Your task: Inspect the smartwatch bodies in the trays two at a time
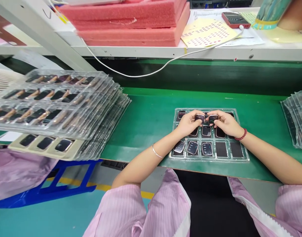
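Both hands are over a clear plastic tray on the green bench. My left hand is closed on a smartwatch with a dark screen, held between thumb and fingers. Close beside it, my right hand grips another smartwatch the same way. Below the hands, more watches sit in the tray's pockets. In the front row, three watches such as the lit one show small marks on their screens. Two front pockets at the right hold only dark pads. My hands hide part of the back row.
A tall stack of clear trays with watches stands at the left, beside a beige tray. More stacked trays are at the right edge. On the shelf above lie red foam blocks, papers and a phone. A white cable hangs down.
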The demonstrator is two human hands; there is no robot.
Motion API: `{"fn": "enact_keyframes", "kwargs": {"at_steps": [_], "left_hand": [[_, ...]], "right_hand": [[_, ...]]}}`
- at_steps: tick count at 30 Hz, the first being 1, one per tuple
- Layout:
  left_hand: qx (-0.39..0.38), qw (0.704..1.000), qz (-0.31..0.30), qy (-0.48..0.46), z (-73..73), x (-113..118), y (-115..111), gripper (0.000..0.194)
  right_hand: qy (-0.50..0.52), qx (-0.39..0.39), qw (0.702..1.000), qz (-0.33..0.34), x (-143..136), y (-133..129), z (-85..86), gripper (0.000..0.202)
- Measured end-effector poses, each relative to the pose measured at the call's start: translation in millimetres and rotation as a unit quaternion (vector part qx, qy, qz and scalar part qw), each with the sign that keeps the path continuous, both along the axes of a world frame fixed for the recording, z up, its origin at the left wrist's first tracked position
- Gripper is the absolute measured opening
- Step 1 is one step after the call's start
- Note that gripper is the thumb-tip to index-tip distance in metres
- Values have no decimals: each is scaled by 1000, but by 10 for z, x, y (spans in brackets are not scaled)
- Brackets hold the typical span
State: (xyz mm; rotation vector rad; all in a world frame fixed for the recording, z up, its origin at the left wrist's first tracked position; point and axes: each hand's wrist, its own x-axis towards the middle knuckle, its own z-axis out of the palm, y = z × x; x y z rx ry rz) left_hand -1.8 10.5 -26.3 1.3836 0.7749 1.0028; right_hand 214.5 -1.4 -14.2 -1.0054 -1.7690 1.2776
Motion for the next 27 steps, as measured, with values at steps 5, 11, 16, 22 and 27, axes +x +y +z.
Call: {"fn": "enact_keyframes", "kwargs": {"at_steps": [5,11,16,22,27], "left_hand": [[-7,1000,3,1,18,4,-5,29],[9,1000,5,20,18,-6,-10,36],[3,1000,6,24,6,-1,0,31],[18,999,13,38,9,-13,-10,41],[12,999,4,29,6,-9,1,33]], "right_hand": [[1,-1,1000,1,-14,-14,14,43],[4,-3,1000,6,-21,-14,35,44],[-17,-8,1000,-9,-21,-20,33,41],[4,4,1000,-1,-16,-13,28,43],[-14,3,1000,-9,-23,-20,14,41]]}}
